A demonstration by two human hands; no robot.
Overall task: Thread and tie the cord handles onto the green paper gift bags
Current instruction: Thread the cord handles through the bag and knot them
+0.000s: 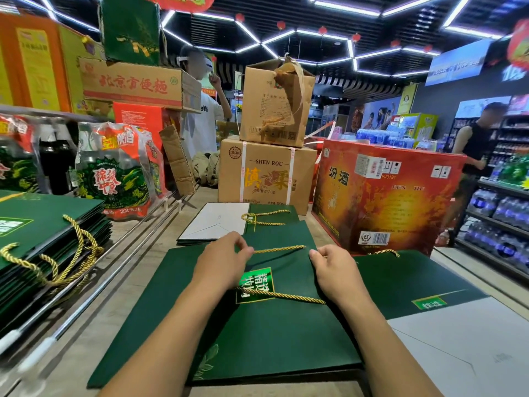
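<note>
The flat dark green paper gift bag [257,333] lies at centre, top edge toward 12 o'clock. The left hand [220,259] and right hand [335,267] each pinch an end of the twisted gold cord [279,249] there. Bare pale counter [114,296] shows at 8 o'clock; a stack of green bags [43,233] crowds 9 o'clock.

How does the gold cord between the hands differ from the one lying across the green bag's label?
The upper cord is pinched at each end by the left hand and the right hand; the lower cord lies loose, unheld. The upper cord runs almost level along the top edge of the green bag; the lower cord slants across the label. Both are twisted gold cords on that bag.
</note>
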